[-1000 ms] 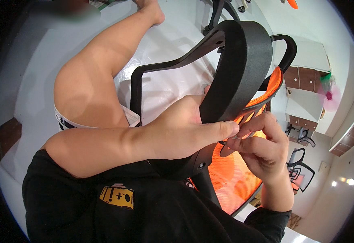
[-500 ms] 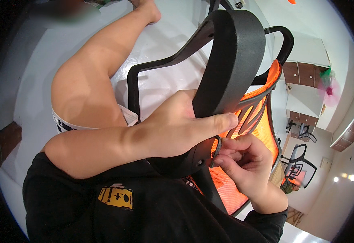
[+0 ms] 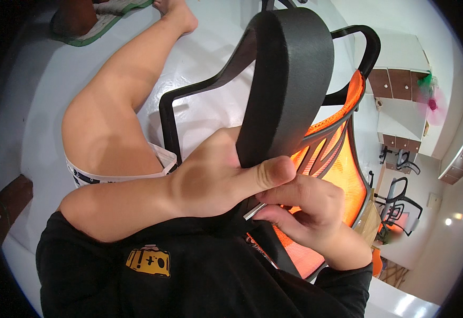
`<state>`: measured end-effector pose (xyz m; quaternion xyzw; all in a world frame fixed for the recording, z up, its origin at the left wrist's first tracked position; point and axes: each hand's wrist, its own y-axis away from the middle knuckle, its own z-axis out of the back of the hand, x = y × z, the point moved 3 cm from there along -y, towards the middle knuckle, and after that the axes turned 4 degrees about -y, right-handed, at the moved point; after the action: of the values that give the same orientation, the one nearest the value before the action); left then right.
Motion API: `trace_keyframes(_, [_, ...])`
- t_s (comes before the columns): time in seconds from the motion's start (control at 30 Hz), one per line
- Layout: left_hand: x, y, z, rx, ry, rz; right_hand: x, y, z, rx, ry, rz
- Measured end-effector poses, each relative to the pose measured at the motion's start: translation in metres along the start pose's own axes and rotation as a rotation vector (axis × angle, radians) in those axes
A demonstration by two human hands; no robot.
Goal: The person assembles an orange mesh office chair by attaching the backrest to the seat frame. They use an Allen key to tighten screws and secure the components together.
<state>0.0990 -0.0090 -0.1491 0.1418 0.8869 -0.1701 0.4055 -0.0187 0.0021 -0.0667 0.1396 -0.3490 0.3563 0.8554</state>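
Observation:
A black office chair armrest [image 3: 295, 79] rises in front of me, joined to a chair with an orange mesh backrest [image 3: 343, 183] and a black frame. My left hand [image 3: 226, 175] wraps round the armrest's lower part, its thumb lying across the near side. Close beneath that thumb, my right hand [image 3: 308, 204] pinches a small metal hex key [image 3: 255, 211] between thumb and bent fingers. The key's shiny end points toward the armrest's lower end. My left hand and wrist hide much of that end, so whether the key sits in a screw cannot be seen.
My bare leg [image 3: 109, 106] stretches over the pale floor at left. A second black arm loop [image 3: 372, 50] stands beyond the backrest. Far right are other chairs [image 3: 398, 206], brown-fronted cabinets [image 3: 395, 85] and a pink fan [image 3: 432, 103]. A green-edged mat [image 3: 91, 37] lies at upper left.
The armrest and both hands have shifted slightly left. My right hand has turned the hex key, so its shiny end now shows, and the screw seen earlier is covered.

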Motion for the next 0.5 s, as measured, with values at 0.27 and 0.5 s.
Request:
trace_keyframes(0.27, [-0.004,-0.002,0.000,0.013,-0.079,0.037,0.004,0.026,0.011,-0.169,-0.683,-0.384])
trace_keyframes(0.5, [-0.001,-0.001,0.003,0.022,0.005,-0.023,-0.001,0.014,0.026,-0.007,-0.112,-0.269])
